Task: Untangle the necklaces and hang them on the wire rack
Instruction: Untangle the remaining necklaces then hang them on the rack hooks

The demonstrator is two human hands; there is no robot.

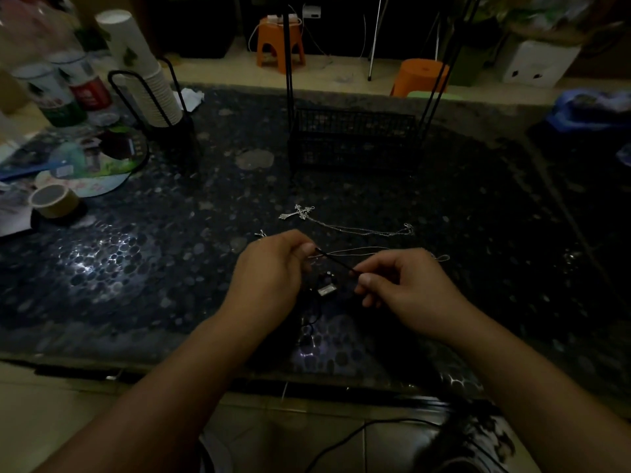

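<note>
Left hand: curled, pinching black cord | right hand: curled, pinching same cord

Two hands, three necklaces, two orange stools, one tape roll, one wire rack

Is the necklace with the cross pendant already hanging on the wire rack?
No, the cross necklace lies flat on the table, in front of the wire rack.
</note>
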